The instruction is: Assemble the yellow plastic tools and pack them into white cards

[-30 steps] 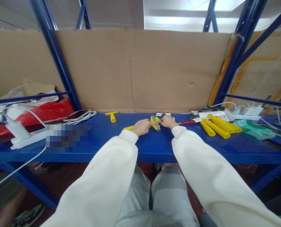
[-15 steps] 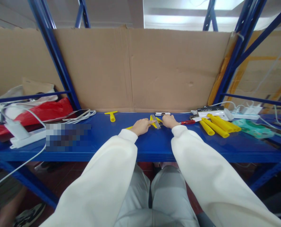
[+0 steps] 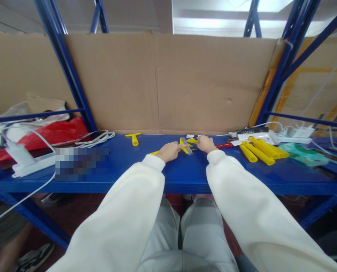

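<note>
Fingers closed, my left hand (image 3: 168, 152) grips a yellow T-shaped scraper (image 3: 182, 142) low over the blue shelf. Its handle end shows beside my wrist, and a flat metal blade (image 3: 188, 146) lies across its head. My right hand (image 3: 206, 144) is closed just right of the blade; what its fingers hold is hidden. A small yellow piece (image 3: 192, 141) shows by those fingertips, and a thin shaft lies below it. Right of that hand is a red handle (image 3: 224, 145); I cannot tell whether it joins the shaft. Behind sits a small white-and-metal item (image 3: 193, 136).
Several yellow tubular handles (image 3: 260, 150) lie at right, near a green plastic packet (image 3: 303, 154). Another yellow T-shaped piece (image 3: 133, 138) sits at left. A power strip (image 3: 34, 165) with cables and a red bag (image 3: 55, 133) are further left. Cardboard (image 3: 168, 83) stands behind the shelf (image 3: 185, 187).
My right hand has shifted slightly right and away from the blade, showing more of the small yellow piece. My left hand and the scraper have hardly moved.
</note>
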A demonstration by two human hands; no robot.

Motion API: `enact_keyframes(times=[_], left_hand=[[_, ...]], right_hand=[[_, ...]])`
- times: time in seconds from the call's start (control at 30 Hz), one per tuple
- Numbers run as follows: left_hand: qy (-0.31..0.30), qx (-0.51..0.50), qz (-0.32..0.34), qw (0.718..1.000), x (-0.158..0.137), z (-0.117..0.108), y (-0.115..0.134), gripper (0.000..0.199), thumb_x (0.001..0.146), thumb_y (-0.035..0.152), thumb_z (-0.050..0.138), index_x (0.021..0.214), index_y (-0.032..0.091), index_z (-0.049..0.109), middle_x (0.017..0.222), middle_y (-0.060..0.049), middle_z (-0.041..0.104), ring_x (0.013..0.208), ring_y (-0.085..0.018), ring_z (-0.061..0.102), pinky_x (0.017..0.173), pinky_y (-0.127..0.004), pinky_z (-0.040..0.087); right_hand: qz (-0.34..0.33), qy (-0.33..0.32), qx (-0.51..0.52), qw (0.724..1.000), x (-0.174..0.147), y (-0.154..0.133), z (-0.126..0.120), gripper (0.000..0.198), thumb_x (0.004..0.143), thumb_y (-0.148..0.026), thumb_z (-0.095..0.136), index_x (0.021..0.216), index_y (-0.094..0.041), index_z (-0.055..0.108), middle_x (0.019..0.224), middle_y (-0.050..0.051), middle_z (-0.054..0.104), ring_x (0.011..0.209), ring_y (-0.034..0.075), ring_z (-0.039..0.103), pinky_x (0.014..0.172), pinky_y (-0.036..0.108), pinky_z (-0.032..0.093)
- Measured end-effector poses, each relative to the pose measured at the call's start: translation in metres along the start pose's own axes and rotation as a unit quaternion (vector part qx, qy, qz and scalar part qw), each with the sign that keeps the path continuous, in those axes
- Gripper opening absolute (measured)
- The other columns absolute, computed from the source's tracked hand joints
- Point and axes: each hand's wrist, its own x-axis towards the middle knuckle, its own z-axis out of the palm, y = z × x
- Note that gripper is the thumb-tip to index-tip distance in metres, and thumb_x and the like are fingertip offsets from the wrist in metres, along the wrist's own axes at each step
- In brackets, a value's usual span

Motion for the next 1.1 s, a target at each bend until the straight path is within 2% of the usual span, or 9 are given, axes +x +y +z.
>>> enact_keyframes(times=[0.13,0.23,0.3,0.4,0.5,0.67,0.87,0.97,1.1], left_hand=[[0.001,-0.01,0.001,1.0,0.0,-0.001,0.0,0.048,0.099,0.02,0.044,0.145,0.028,0.056,0.11,-0.01,0.066,0.101,-0.022,0.069,0.092,-0.031,0.051],[-0.001,-0.018,-0.002,1.0,-0.001,-0.003,0.002,0.049,0.098,0.019,0.045,0.144,0.029,0.056,0.111,-0.01,0.067,0.103,-0.022,0.069,0.093,-0.031,0.051],[0.0,-0.022,-0.002,1.0,-0.002,-0.004,0.003,0.048,0.098,0.019,0.046,0.144,0.029,0.057,0.112,-0.01,0.067,0.104,-0.022,0.069,0.093,-0.031,0.051],[0.003,-0.023,0.001,1.0,-0.002,-0.005,0.002,0.048,0.098,0.02,0.047,0.144,0.029,0.057,0.114,-0.01,0.067,0.104,-0.023,0.069,0.093,-0.032,0.052],[0.001,-0.024,-0.002,1.0,-0.002,-0.004,0.002,0.047,0.098,0.021,0.047,0.143,0.029,0.058,0.114,-0.01,0.068,0.105,-0.023,0.069,0.093,-0.032,0.052],[0.006,-0.027,-0.004,1.0,-0.001,-0.003,0.001,0.047,0.098,0.021,0.049,0.143,0.029,0.058,0.115,-0.01,0.068,0.104,-0.023,0.069,0.093,-0.031,0.051],[-0.001,-0.028,-0.002,1.0,-0.001,-0.003,0.0,0.048,0.098,0.021,0.046,0.146,0.027,0.055,0.116,-0.011,0.068,0.106,-0.023,0.069,0.093,-0.032,0.051],[0.0,-0.028,-0.001,1.0,-0.001,-0.002,0.0,0.049,0.098,0.021,0.046,0.146,0.026,0.054,0.117,-0.011,0.069,0.107,-0.023,0.069,0.094,-0.032,0.051],[0.011,-0.033,-0.002,0.999,0.001,0.0,-0.002,0.051,0.097,0.021,0.049,0.148,0.024,0.051,0.122,-0.012,0.069,0.111,-0.024,0.068,0.096,-0.032,0.051]], right_hand=[[0.045,0.099,0.152,0.982,0.009,0.007,0.002,0.022,0.088,-0.017,0.051,0.099,-0.015,0.07,0.112,0.017,0.073,0.111,0.028,0.067,0.092,0.038,0.049],[0.073,0.167,0.291,0.939,0.017,0.009,0.003,0.012,0.086,-0.021,0.055,0.088,-0.016,0.066,0.094,0.012,0.075,0.094,0.024,0.07,0.084,0.034,0.053],[0.095,0.174,0.384,0.902,0.019,0.007,0.003,0.009,0.087,-0.023,0.056,0.083,-0.017,0.062,0.081,0.007,0.072,0.081,0.02,0.069,0.076,0.031,0.055],[0.131,0.126,0.497,0.849,0.017,0.003,0.002,0.009,0.09,-0.025,0.057,0.085,-0.018,0.058,0.069,0.001,0.066,0.062,0.016,0.065,0.061,0.028,0.055],[0.155,0.068,0.545,0.821,0.01,-0.002,0.0,0.012,0.09,-0.027,0.062,0.084,-0.018,0.057,0.062,-0.001,0.063,0.051,0.013,0.06,0.052,0.026,0.053],[0.187,-0.029,0.568,0.801,-0.001,-0.007,-0.008,0.008,0.087,-0.019,0.065,0.081,-0.016,0.06,0.054,-0.002,0.06,0.043,0.011,0.055,0.049,0.023,0.05],[0.182,-0.078,0.647,0.737,-0.005,-0.007,-0.02,0.013,0.09,-0.007,0.057,0.079,-0.014,0.059,0.059,0.0,0.062,0.049,0.008,0.056,0.053,0.019,0.049],[0.168,-0.086,0.654,0.732,-0.006,-0.005,-0.022,0.014,0.091,-0.008,0.057,0.078,-0.013,0.059,0.061,0.002,0.063,0.054,0.01,0.059,0.059,0.021,0.052],[0.154,-0.093,0.633,0.753,-0.008,-0.007,-0.021,0.011,0.089,-0.013,0.059,0.079,-0.014,0.063,0.066,0.005,0.067,0.059,0.012,0.06,0.063,0.025,0.053]])
